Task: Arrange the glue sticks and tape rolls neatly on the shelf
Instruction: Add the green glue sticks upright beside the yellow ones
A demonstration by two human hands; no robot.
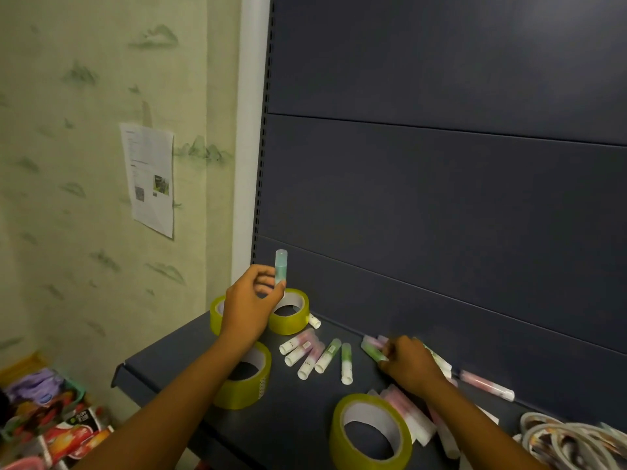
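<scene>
Left hand [249, 305] pinches a teal glue stick [281, 267] upright above the shelf [190, 364], at 11 o'clock of the loose glue sticks [314, 354]. Right hand [409, 362], fingers curled, grips a green glue stick [372, 351]. Yellow tape rolls [369, 432] lie around.

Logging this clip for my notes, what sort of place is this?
Probably a shop or stockroom: a dark retail-style shelf with slotted upright, yellow tape rolls and glue sticks being stocked, packaged goods below.
</scene>
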